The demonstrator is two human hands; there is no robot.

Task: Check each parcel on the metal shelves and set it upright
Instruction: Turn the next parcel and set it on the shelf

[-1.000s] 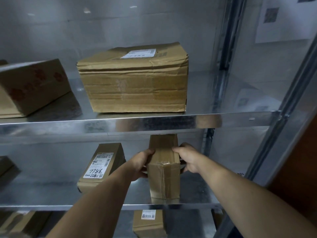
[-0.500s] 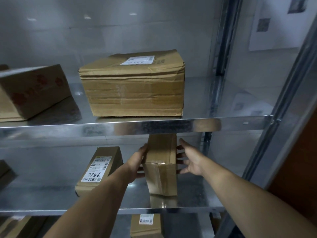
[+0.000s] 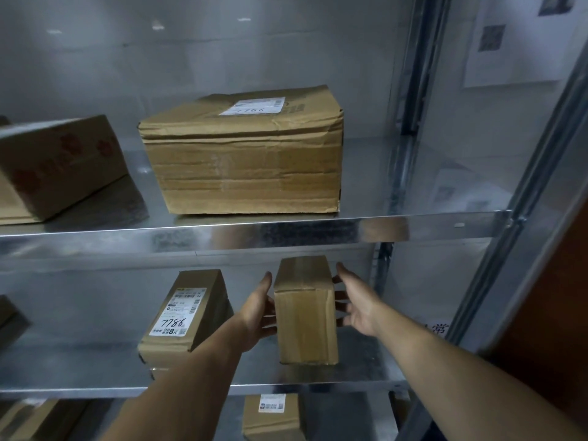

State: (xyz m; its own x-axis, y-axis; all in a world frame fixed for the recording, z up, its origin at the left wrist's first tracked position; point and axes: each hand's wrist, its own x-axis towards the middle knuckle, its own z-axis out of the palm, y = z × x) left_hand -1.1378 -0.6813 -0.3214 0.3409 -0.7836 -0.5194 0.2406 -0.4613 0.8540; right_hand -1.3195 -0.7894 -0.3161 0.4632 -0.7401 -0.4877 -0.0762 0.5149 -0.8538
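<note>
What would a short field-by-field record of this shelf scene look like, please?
place: metal shelves, three levels in view
box in hand: small box, plain, standing upright on the middle shelf
left hand: open, fingers straight at the box's left side
right hand: open, fingers spread at its right side; contact unclear
neighbour: labelled box to the left, marked 7786
upper shelf: large box, label on top; red-printed box at far left
lowest shelf: bottom box, labelled, partly hidden

Parcel storeroom, metal shelves (image 3: 286,229), labelled cardboard parcels (image 3: 245,154), printed notices (image 3: 521,39) on wall
</note>
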